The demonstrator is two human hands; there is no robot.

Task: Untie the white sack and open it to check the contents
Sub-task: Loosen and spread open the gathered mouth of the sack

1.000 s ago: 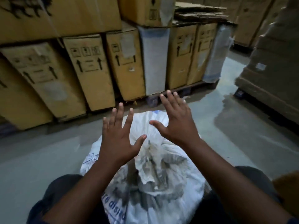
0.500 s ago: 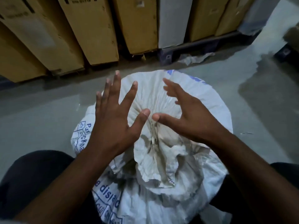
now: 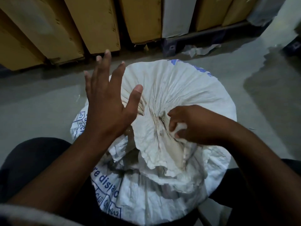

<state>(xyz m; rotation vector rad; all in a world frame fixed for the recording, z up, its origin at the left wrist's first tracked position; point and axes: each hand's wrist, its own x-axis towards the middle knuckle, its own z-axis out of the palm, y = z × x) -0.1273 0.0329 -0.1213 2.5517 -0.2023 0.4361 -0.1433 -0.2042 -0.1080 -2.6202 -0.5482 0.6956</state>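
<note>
Head view: white sack [image 3: 175,88] upright on the floor [image 3: 40,101] between the knees, neck gathered into pleats. Right hand [image 3: 200,126] closed, fingers [image 3: 172,126] pinching bunched fabric at the neck. Left hand [image 3: 105,103] spread wide, holding nothing, seemingly just above the sack. Cardboard boxes [image 3: 91,25] behind.

Warehouse: palletised cardboard cartons [image 3: 97,25], bare concrete floor [image 3: 40,101].

The white sack [image 3: 171,88] looks like woven plastic cloth, matt, creased, with blue print. Behind it stand matt cardboard boxes [image 3: 96,23]. The concrete floor [image 3: 40,103] is smooth with a dull sheen.
</note>
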